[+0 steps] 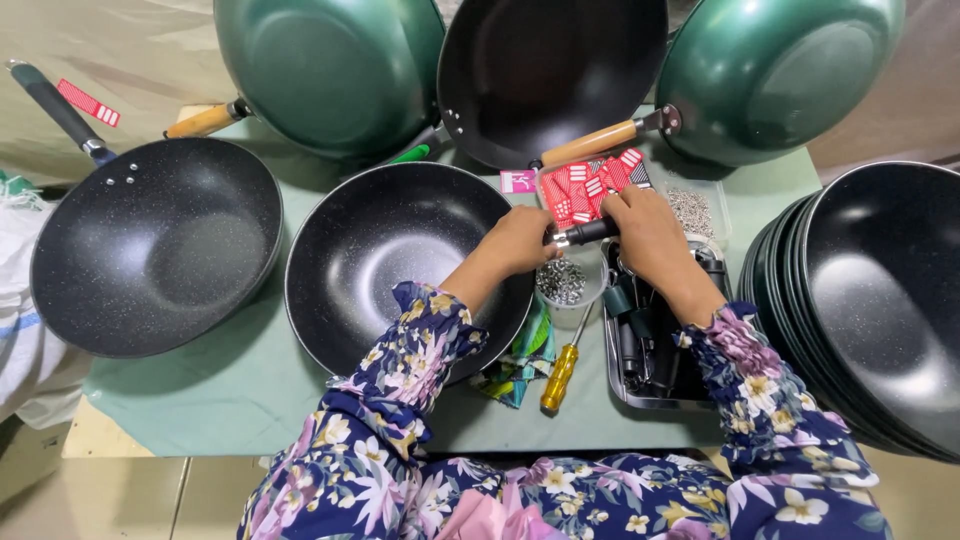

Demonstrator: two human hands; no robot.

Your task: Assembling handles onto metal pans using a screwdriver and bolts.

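A short black pan handle (585, 233) lay level at the rim of the speckled black wok (400, 262), pinched at both ends.

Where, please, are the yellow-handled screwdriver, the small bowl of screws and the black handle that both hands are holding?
yellow-handled screwdriver (559, 377): head view, on its yellow grip.
small bowl of screws (561, 281): head view, on the screws inside.
black handle (590, 232): head view, on the bare stretch between the hands.

Three green-backed woks (330, 70) are seen tilted along the top of the frame. A speckled black pan (150, 245) is laid at left. A stack of black pans (880, 300) is seen at right. A yellow-handled screwdriver (560, 375) is laid on the green-covered bench (200, 400), lower centre.
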